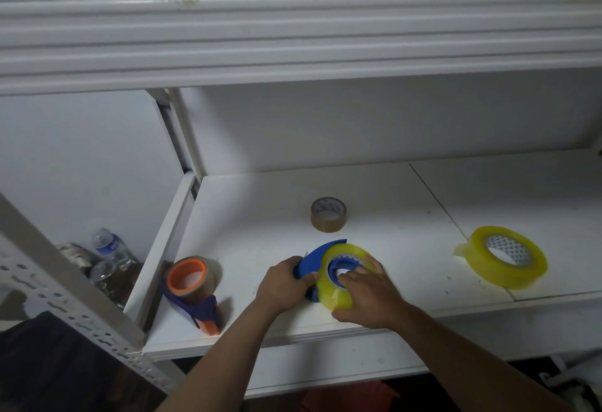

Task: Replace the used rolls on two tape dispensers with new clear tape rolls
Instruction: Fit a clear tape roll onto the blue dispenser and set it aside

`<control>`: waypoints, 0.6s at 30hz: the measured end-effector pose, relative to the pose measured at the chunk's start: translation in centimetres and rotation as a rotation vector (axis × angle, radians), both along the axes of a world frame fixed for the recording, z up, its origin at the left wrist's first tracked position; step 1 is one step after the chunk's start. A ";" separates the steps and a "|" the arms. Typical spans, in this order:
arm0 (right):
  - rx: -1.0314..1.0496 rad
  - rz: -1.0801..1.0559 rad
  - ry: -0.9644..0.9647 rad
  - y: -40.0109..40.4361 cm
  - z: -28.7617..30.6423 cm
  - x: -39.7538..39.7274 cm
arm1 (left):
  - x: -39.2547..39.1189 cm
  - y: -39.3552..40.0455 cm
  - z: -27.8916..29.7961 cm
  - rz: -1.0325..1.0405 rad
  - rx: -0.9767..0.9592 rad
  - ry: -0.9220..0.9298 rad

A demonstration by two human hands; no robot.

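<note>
A: The clear tape roll sits over the hub of the blue dispenser, near the front edge of the white shelf. What could go wrong from here?

B: The roll may go on crooked. The right hand lies over its near side with fingers curled onto the core, gripping it, and if it presses on one side only the core could jam on the hub. The left hand is wrapped round the blue dispenser's body; should that hold loosen, the dispenser could slide toward the shelf edge. I can't tell which way the tape winds, so a backwards fit is possible too.

A: How does the roll look?

B: Thick, glossy, yellowish-clear, with a pale core showing round the blue hub. It looks full.

A: And round about?

B: A second clear roll, just as full, lies flat well off to the right, a loose tab sticking out at its left. A small brown roll stands behind the dispenser. At the left is the other dispenser, orange hub, brown tape on it, not yet changed, I'd judge. Water bottles sit beyond the shelf side
</note>
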State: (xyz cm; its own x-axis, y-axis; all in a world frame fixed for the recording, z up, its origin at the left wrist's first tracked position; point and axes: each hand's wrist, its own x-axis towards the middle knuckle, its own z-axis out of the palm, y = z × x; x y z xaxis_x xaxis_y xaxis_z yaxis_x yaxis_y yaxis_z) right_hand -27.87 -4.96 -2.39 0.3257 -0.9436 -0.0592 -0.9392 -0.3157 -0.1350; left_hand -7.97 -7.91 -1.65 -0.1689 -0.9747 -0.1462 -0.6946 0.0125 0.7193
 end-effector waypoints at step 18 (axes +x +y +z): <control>-0.011 0.036 0.019 -0.2 0.0 0.0 | 0.5 -2.5 1.4 -0.210 0.222 0.083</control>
